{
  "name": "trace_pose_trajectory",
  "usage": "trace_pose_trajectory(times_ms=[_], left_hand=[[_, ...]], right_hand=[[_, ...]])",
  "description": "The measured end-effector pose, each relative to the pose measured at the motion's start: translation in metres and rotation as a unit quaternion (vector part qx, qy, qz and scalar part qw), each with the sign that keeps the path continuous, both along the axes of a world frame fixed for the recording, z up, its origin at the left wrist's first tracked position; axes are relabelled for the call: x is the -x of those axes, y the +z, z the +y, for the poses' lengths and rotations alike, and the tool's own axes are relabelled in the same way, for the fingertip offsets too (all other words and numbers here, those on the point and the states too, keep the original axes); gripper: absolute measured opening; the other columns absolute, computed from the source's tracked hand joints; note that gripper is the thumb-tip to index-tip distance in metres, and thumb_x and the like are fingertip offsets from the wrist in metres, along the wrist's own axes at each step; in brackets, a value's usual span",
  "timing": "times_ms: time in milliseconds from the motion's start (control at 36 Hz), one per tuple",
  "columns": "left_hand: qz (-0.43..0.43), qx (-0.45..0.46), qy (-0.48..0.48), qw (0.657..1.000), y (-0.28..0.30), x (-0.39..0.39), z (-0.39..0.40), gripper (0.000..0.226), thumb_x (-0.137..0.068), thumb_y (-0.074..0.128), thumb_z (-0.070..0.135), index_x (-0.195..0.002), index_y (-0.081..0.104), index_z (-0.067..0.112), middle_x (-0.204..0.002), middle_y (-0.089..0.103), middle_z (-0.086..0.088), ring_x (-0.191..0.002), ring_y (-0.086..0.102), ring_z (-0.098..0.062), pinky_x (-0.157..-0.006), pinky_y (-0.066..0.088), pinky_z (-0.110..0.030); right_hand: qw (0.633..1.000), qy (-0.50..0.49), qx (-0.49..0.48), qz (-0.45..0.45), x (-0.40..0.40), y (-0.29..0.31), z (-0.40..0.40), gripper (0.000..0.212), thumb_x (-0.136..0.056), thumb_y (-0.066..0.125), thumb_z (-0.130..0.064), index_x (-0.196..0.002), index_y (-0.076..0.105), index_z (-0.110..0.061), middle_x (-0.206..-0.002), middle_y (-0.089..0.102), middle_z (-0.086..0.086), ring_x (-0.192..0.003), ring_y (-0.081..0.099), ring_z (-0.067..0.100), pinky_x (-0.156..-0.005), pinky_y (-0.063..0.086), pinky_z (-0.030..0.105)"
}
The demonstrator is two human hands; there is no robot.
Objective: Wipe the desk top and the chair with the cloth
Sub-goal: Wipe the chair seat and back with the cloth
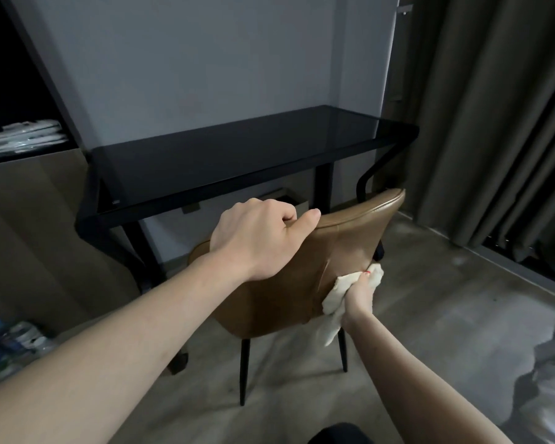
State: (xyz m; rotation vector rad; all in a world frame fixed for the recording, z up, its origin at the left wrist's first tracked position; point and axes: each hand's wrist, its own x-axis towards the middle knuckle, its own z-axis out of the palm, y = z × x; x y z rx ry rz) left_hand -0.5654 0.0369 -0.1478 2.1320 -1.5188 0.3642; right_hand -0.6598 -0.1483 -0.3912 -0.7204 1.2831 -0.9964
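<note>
The left hand (263,238) grips the top edge of the brown chair (327,251). Lower right of it, the right hand (359,294) presses the bunched cloth (337,291) against the chair's back; the dark worktop (237,161) stands beyond.

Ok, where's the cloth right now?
In the head view, lower right of centre: the right hand presses the cloth against the back of the brown chair.
</note>
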Motion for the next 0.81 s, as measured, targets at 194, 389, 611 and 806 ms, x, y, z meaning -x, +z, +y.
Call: trace_pose_trajectory(times_ms=[194, 389, 611, 806], left_hand=[[0.009, -0.013, 0.011, 1.0, 0.003, 0.003, 0.003, 0.068, -0.098, 0.031, 0.07, -0.058, 0.051, 0.019, -0.051, 0.053, 0.003, -0.061, 0.057, -0.014, -0.057, 0.04, -0.03], [0.015, -0.029, 0.017, 0.999, 0.007, 0.007, 0.007, 0.067, -0.098, 0.029, 0.071, -0.065, 0.06, 0.022, -0.058, 0.058, 0.006, -0.062, 0.053, -0.01, -0.059, 0.037, -0.031], [0.011, -0.027, 0.017, 0.999, 0.007, 0.009, 0.009, 0.066, -0.1, 0.028, 0.069, -0.067, 0.063, 0.023, -0.06, 0.059, 0.007, -0.061, 0.054, -0.011, -0.054, 0.032, -0.025], [0.007, -0.009, 0.01, 1.0, 0.002, 0.004, 0.004, 0.067, -0.099, 0.03, 0.069, -0.064, 0.06, 0.021, -0.054, 0.056, 0.007, -0.059, 0.055, -0.011, -0.054, 0.033, -0.025]], right_hand=[[0.987, 0.025, -0.137, -0.079, 0.002, 0.043, 0.024, 0.06, -0.068, 0.031, -0.052, -0.106, 0.065, -0.021, -0.11, 0.069, 0.003, -0.108, 0.056, 0.035, -0.102, 0.037, 0.052], [0.998, -0.021, -0.02, -0.064, 0.017, 0.156, 0.081, 0.037, -0.1, 0.044, -0.047, -0.122, 0.064, -0.026, -0.117, 0.067, 0.003, -0.105, 0.061, 0.026, -0.095, 0.044, 0.043], [0.987, 0.001, 0.148, -0.057, 0.02, 0.165, 0.08, 0.063, -0.098, 0.039, -0.06, -0.153, 0.036, -0.029, -0.133, 0.06, -0.002, -0.118, 0.059, 0.015, -0.11, 0.043, 0.038], [0.997, -0.002, 0.074, -0.035, 0.016, 0.111, 0.031, 0.052, -0.1, 0.04, -0.057, -0.139, 0.053, -0.026, -0.12, 0.065, 0.001, -0.11, 0.06, 0.023, -0.105, 0.045, 0.04]])
